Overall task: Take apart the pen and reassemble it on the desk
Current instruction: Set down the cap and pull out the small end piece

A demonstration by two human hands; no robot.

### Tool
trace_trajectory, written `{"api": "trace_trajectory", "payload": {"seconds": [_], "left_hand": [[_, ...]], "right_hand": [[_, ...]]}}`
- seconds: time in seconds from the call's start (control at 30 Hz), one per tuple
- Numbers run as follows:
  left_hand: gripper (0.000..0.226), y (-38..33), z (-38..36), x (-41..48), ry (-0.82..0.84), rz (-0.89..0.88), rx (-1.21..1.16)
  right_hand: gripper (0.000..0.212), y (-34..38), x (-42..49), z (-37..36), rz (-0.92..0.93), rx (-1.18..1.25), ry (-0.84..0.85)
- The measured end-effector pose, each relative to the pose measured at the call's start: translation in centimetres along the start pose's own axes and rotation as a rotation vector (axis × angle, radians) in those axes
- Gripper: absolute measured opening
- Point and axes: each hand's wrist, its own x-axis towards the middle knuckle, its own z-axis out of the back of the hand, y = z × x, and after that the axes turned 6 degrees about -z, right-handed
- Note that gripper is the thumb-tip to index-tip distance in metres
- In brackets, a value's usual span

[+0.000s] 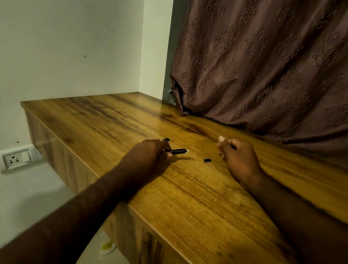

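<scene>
- The left hand (149, 153) and the right hand (239, 161) rest on the counter (192, 202).
- The pen barrel (177, 151) lies between them, touching the left hand.
- A small pen piece (207, 160) lies just right of the barrel.
- The curtain (279, 68) hangs behind the counter.
- The wall socket (16, 159) sits left, below the counter.

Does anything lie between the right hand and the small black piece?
Nothing visible does. The small black piece lies on the desk beside the right hand, only wood between them. The left hand, holding the pen barrel, is on its other side.
</scene>
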Motion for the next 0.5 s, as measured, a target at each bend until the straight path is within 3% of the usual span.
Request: {"api": "trace_trajectory", "payload": {"seconds": [0.1, 0.23, 0.27, 0.37, 0.5], "left_hand": [[0.024, -0.1, 0.0, 0.0, 0.010, -0.002, 0.003], [0.025, -0.3, 0.2, 0.1, 0.024, -0.017, -0.013], [0.024, -0.4, 0.3, 0.1, 0.028, -0.021, -0.013], [0.029, -0.5, 0.5, 0.1, 0.040, -0.042, -0.014], [0.033, -1.1, 1.0, 0.0, 0.057, -0.057, -0.027]], "right_hand": [[0.033, 0.6, -0.5, -0.2, 0.088, -0.015, -0.094], [0.010, 1.8, -2.5, -1.7, 0.310, -0.270, 0.165], [0.013, 2.0, -2.8, -1.9, 0.353, -0.329, 0.204], [0.024, 2.6, -3.3, -2.0, 0.396, -0.416, 0.259], [0.013, 3.2, -3.8, -1.7, 0.420, -0.437, 0.259]]}}
